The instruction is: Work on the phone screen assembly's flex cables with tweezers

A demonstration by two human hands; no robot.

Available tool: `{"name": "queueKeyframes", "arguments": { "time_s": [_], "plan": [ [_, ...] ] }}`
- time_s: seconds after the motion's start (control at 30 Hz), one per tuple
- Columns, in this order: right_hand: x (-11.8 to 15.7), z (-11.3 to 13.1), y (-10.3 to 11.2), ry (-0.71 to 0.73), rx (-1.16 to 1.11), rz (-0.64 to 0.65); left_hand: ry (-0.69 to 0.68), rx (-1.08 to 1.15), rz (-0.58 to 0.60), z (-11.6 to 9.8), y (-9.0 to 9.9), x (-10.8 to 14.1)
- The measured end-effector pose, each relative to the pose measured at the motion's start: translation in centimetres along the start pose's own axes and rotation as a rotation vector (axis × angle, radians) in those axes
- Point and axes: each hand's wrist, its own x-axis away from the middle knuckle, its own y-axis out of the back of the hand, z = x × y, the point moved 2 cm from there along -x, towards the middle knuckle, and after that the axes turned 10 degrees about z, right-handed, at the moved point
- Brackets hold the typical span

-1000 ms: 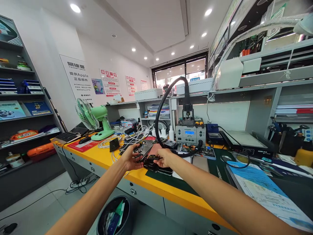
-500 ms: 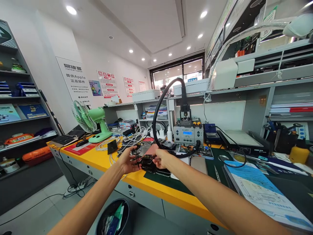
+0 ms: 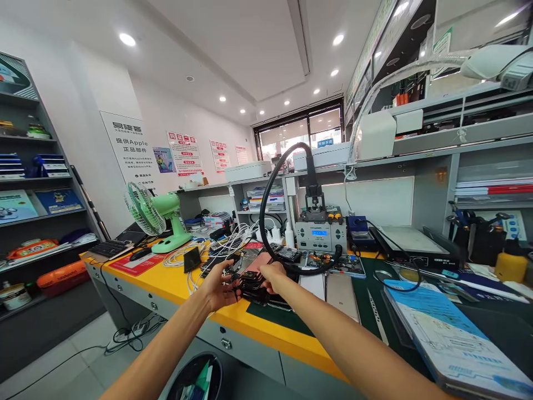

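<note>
My left hand (image 3: 220, 288) is at the front of the workbench, with its fingers curled around small dark pieces too blurred to name. Close beside it, my right hand (image 3: 273, 276) has its fingers pinched at the edge of a stack of dark phone parts (image 3: 251, 281). The stack lies between both hands, over the front part of a dark green mat (image 3: 277, 318). A pinkish phone back (image 3: 262, 259) shows just behind it. My right fingertips are partly hidden, so the exact piece they grip cannot be made out.
A hot-air station (image 3: 320, 236) with a looping black hose (image 3: 263, 205) stands behind my hands. White cables (image 3: 239, 236) and a green fan (image 3: 170, 216) are to the left. A gold phone (image 3: 342, 297) and a blue-and-white booklet (image 3: 453, 339) lie right. A bin (image 3: 195, 378) stands below.
The view has shifted slightly, with the bench sitting a little lower in the picture. Both hands stay at the dark stack; my right fingers have moved slightly over it.
</note>
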Motion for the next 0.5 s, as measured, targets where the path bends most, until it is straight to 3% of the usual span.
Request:
{"name": "queueKeyframes", "arguments": {
  "time_s": [0.5],
  "plan": [
    [-1.1,0.1,-0.9,0.08,-0.127,-0.087,-0.058,-0.02,0.045,0.6,0.9,0.3]
  ]
}}
